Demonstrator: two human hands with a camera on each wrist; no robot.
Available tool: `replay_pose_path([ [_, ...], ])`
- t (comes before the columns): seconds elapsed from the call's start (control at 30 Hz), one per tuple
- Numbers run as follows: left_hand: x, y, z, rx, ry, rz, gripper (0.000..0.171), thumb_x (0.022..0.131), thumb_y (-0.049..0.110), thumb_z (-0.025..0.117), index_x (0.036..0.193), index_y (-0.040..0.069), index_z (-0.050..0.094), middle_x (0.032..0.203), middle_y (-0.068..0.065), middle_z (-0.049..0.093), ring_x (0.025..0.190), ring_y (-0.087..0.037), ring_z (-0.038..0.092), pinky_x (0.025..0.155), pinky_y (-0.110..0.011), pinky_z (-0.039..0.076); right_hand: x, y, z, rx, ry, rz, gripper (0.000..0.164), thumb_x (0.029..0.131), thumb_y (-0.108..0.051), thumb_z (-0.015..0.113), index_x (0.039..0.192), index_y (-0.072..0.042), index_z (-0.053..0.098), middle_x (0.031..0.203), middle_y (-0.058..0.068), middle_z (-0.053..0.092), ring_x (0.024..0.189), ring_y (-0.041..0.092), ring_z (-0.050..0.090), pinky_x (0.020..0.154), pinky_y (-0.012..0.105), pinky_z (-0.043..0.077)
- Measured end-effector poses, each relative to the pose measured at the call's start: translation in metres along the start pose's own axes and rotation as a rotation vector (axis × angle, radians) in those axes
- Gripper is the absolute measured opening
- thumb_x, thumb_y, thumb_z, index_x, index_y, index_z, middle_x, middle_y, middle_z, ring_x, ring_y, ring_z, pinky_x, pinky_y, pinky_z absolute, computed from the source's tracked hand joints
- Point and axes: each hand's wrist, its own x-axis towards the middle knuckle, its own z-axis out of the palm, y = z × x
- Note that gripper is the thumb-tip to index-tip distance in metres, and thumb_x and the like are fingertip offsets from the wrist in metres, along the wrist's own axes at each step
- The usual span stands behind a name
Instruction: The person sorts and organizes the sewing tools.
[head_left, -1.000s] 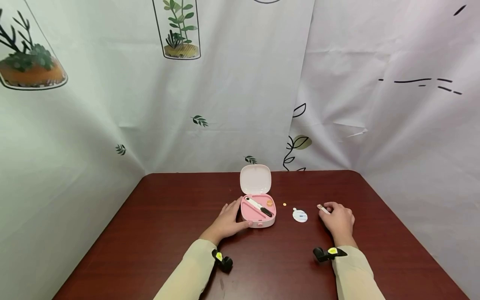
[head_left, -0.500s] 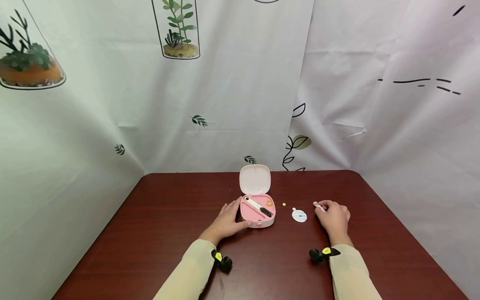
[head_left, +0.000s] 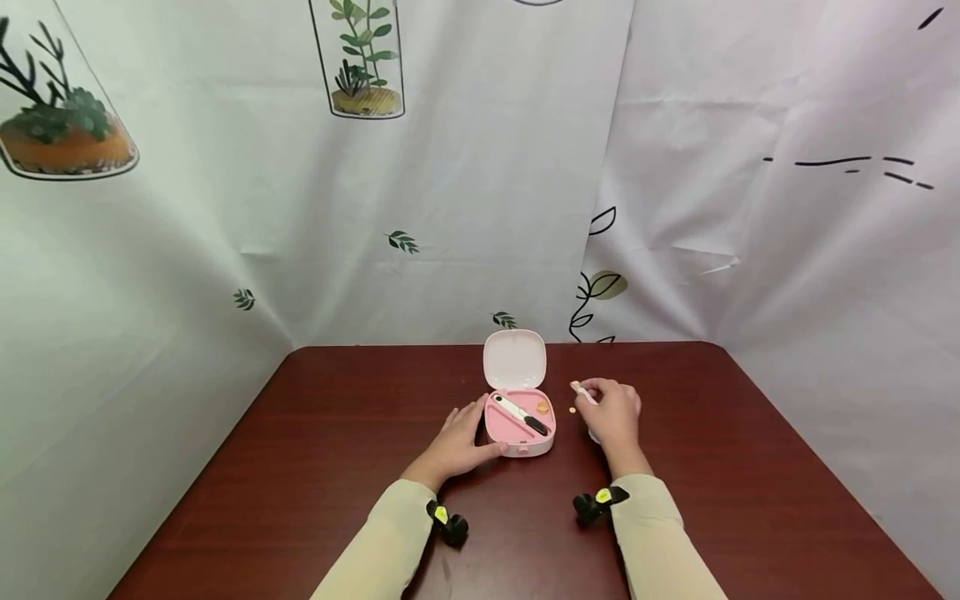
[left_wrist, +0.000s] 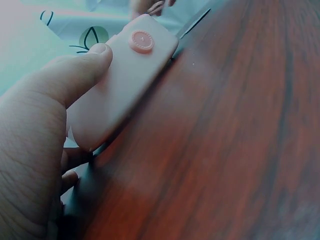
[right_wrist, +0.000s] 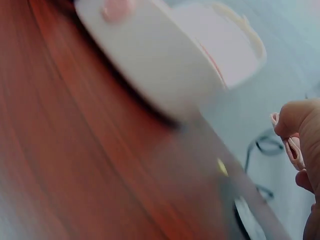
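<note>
My left hand grips the left side of a small pink and white case, thumb on its front and fingers along its side. The case's white lid stands raised. Inside lie a slim white tool with a black end and a small yellowish round piece. Right of the case, my right hand pinches a slim pale piece. Close up in the right wrist view, this pale pink piece shows looped, folded ends; its kind I cannot tell.
A tiny yellow disc lies on the dark red table, between case and right hand. A white round piece is mostly hidden under that hand. Behind the table hangs a white printed cloth.
My right hand has moved left toward the case with the pale piece, now covering most of the white round piece. The left hand stays on the case.
</note>
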Motion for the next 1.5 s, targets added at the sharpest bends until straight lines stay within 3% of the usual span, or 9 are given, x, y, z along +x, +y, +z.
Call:
replay_pose_path([
  [0.2, 0.001, 0.001, 0.003, -0.010, 0.000, 0.026, 0.102, 0.088, 0.060, 0.067, 0.161, 0.005, 0.022, 0.163, -0.014, 0.032, 0.149, -0.035, 0.029, 0.123, -0.053, 0.012, -0.003, -0.031, 0.020, 0.029, -0.059, -0.028, 0.018, 0.083, -0.015, 0.073, 0.098, -0.007, 0.076, 0.090, 0.009, 0.066, 0.106, 0.036, 0.052, 0.108, 0.053, 0.027],
  [0.43, 0.002, 0.001, 0.006, -0.004, -0.012, 0.025, 0.101, 0.089, 0.061, 0.066, 0.161, 0.005, 0.021, 0.163, -0.013, 0.031, 0.150, -0.031, 0.029, 0.123, -0.053, 0.011, -0.008, -0.047, 0.030, 0.025, -0.087, -0.094, 0.018, 0.081, -0.016, 0.074, 0.098, -0.009, 0.077, 0.089, 0.006, 0.065, 0.109, 0.034, 0.051, 0.109, 0.054, 0.026],
  [0.93, 0.001, 0.000, 0.004, -0.011, 0.012, 0.030, 0.101, 0.088, 0.058, 0.067, 0.161, 0.003, 0.022, 0.161, -0.016, 0.033, 0.149, -0.032, 0.031, 0.123, -0.054, 0.012, -0.013, -0.054, 0.040, -0.065, -0.143, -0.150, 0.017, 0.083, -0.021, 0.077, 0.097, -0.011, 0.078, 0.091, 0.006, 0.068, 0.111, 0.036, 0.054, 0.109, 0.056, 0.031],
  [1.27, 0.001, -0.001, 0.004, 0.000, 0.012, 0.023, 0.100, 0.089, 0.058, 0.067, 0.161, 0.005, 0.022, 0.161, -0.016, 0.034, 0.149, -0.032, 0.031, 0.123, -0.053, 0.013, -0.014, -0.054, 0.044, -0.082, -0.206, -0.114, 0.016, 0.083, -0.021, 0.075, 0.097, -0.012, 0.075, 0.097, 0.005, 0.069, 0.116, 0.034, 0.051, 0.114, 0.055, 0.025],
  [1.5, 0.000, -0.001, 0.001, 0.003, 0.013, 0.012, 0.101, 0.088, 0.060, 0.067, 0.161, 0.006, 0.022, 0.161, -0.017, 0.033, 0.149, -0.032, 0.031, 0.123, -0.053, 0.012, -0.014, -0.056, 0.043, -0.115, -0.210, -0.187, 0.008, 0.086, -0.021, 0.073, 0.090, -0.014, 0.076, 0.095, 0.003, 0.066, 0.112, 0.033, 0.051, 0.114, 0.054, 0.025],
])
